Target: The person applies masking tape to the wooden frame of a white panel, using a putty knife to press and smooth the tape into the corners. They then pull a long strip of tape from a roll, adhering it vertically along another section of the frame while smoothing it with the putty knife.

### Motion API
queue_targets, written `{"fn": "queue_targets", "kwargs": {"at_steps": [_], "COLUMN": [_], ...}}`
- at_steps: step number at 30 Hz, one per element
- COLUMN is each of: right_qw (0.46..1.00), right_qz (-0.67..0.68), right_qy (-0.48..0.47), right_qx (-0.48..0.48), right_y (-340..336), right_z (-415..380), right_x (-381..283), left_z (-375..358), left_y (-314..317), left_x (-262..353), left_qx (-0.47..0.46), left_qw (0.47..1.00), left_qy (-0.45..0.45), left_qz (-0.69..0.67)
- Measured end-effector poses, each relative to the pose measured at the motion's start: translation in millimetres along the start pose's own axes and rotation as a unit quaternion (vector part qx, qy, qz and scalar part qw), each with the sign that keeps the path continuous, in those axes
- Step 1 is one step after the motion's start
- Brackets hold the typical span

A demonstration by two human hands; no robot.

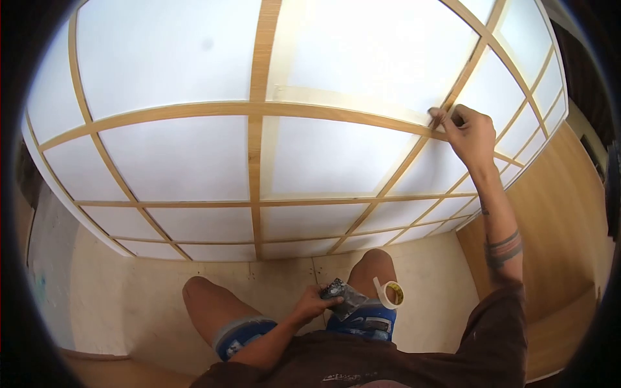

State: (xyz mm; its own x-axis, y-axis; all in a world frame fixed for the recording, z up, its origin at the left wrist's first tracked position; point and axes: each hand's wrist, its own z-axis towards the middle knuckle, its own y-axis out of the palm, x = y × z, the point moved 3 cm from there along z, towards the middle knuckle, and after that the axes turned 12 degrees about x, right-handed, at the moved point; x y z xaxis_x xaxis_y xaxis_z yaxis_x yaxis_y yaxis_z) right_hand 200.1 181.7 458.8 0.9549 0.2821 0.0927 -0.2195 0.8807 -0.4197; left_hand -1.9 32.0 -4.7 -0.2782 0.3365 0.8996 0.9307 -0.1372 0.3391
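Observation:
My left hand (313, 304) is low in front of my lap, closed around a clear plastic packet (350, 301) with something dark at its top end. What the packet contains is not clear. Beside it, by my right thigh, is a roll of masking tape (390, 295) with a short loose end sticking up. My right hand (474, 134) is raised to a large white panel with wooden strips (187, 111). Its fingertips are pinched at a strip crossing; anything between them is too small to make out. Pale masking tape (336, 98) lines the edges of the upper middle pane.
The gridded panel fills the space ahead, its lower edge near the beige floor (155, 278). A plain wooden board (550, 239) stands on the right. My bare knees are bent below the panel. A grey surface (52, 258) lies at the far left.

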Motion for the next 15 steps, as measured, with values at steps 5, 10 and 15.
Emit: {"fn": "queue_targets", "kwargs": {"at_steps": [5,10,15], "right_qw": [0.943,0.811,0.787], "right_qz": [0.189,0.212,0.205], "right_qy": [0.272,0.344,0.191], "right_qx": [-0.042,-0.423,-0.549], "right_y": [-22,-11,6], "right_z": [-57,-210,-350], "right_x": [27,51,43], "left_z": [-12,-2,16], "left_y": [-2,-16,-45], "left_x": [30,8,-29], "left_qx": [0.018,0.054,0.127], "left_qw": [0.997,0.997,0.989], "left_qy": [-0.014,0.024,-0.016], "left_qz": [0.079,0.052,0.068]}}
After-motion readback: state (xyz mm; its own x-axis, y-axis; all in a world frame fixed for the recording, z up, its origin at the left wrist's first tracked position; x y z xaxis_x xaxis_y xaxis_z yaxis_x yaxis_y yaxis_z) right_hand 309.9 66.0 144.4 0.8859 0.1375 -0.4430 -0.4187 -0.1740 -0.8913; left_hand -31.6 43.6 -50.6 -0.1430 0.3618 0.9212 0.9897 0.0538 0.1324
